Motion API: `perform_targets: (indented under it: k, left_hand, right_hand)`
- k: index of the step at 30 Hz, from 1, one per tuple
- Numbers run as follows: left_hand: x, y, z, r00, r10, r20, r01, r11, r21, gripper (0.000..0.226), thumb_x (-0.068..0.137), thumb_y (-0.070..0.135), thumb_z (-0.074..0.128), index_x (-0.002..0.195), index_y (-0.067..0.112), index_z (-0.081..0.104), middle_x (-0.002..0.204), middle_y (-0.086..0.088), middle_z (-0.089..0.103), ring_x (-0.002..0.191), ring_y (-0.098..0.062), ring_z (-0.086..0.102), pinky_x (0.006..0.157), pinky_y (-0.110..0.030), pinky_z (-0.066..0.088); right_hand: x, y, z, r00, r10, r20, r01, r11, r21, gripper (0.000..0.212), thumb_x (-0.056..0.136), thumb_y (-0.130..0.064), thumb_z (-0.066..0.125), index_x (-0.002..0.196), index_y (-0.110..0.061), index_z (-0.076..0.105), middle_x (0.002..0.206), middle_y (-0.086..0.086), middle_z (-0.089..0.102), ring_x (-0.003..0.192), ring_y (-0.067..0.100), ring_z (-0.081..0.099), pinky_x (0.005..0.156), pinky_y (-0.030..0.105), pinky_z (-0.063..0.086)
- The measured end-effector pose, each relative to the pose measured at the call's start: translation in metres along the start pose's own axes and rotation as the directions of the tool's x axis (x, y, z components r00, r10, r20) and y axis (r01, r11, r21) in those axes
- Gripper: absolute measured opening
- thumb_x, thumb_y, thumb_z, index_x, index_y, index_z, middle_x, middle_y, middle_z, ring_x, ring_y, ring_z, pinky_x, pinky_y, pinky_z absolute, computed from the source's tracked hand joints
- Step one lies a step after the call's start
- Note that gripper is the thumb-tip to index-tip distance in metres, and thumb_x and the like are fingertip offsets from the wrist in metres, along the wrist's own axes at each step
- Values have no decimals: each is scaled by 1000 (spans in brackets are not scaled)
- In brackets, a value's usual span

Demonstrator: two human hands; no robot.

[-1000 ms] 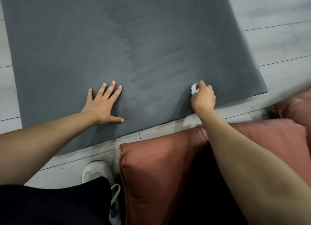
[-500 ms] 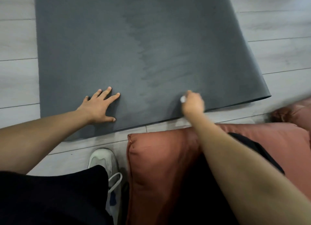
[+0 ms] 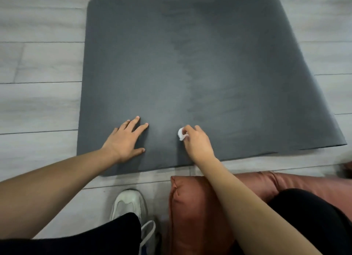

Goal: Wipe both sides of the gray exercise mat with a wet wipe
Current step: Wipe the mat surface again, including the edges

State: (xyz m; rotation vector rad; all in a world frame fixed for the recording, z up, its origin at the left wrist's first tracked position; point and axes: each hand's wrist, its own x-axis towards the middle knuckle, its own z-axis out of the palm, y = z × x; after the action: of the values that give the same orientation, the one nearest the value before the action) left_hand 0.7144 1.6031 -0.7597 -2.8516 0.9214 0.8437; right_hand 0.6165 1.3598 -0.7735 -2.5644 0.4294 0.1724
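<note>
Gray exercise mat [image 3: 209, 64] under flat, spread left hand [image 3: 124, 140]; right hand [image 3: 197, 143] seemingly pinching crumpled wet wipe [image 3: 181, 134].

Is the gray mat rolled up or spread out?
Spread out: the gray mat lies open across the floor, only its right edge curling up.

mats: one gray exercise mat [image 3: 190, 64]
wipes: one wet wipe [image 3: 181, 134]
hands: two
cushions: one cushion [image 3: 194, 207]
shoes: one white shoe [image 3: 129, 203]
</note>
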Motion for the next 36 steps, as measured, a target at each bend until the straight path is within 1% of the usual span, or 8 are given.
perform_targets:
  k: [2,5,7,12,15,22,29,36]
  left_hand:
    - [-5,-10,6,998,14,-55,-13,1000,27,79,97,55,54,162,34,14,171,-2,6,154,-30,18,119,-46,27]
    - [-6,-24,11,983,56,-175,-47,997,56,61,95,43,58,151,30,40,161,-5,34,140,-32,42,108,-48,37]
    - [3,-29,11,961,74,-268,-66,997,39,46,90,35,64,133,26,54,149,-8,47,127,-33,53,102,-48,42]
    - [37,-25,0,921,24,-390,-44,998,-43,41,88,35,53,125,19,57,146,-9,48,127,-32,51,108,-46,39]
    - [59,-38,-7,906,-30,-422,-11,995,-95,46,88,30,66,131,18,56,148,-10,47,131,-33,49,112,-49,39]
    - [133,-94,-41,876,-161,-455,110,984,-137,57,93,39,37,143,16,49,156,-14,40,143,-35,40,120,-52,28]
    - [241,-147,-100,805,-314,-504,223,947,-233,68,95,45,26,158,21,33,166,-15,25,153,-37,23,126,-53,14]
    - [297,-166,-117,755,-438,-489,342,898,-276,74,96,59,20,163,30,14,171,-7,8,158,-30,1,128,-50,0]
  right_hand:
    - [12,45,-29,979,139,-151,-143,989,-22,16,86,-7,53,96,-15,63,91,17,54,84,41,55,70,40,42]
    - [29,106,-72,840,455,-296,-475,880,6,20,90,-6,48,105,-8,60,103,25,54,90,46,55,79,43,44]
    - [38,105,-70,780,506,-369,-537,843,22,21,90,-4,46,107,-5,58,106,26,52,90,46,54,81,45,44]
    - [52,-29,25,976,45,-211,-60,996,-64,24,78,2,58,93,-16,62,90,11,55,78,34,53,70,38,44]
    - [62,-80,48,975,-161,-156,155,987,-51,31,64,2,71,82,-19,59,81,1,54,67,23,52,60,27,43]
    - [152,-40,5,961,-4,-276,21,998,58,20,85,0,61,94,-17,64,89,0,51,77,26,55,67,34,46]
    - [313,-94,-17,918,-115,-381,176,976,131,19,92,-5,55,101,-17,66,94,-3,47,80,17,52,70,18,35]
    - [451,-142,-19,847,-223,-482,291,954,68,24,90,-6,53,106,-14,69,95,5,49,85,25,54,78,32,45]
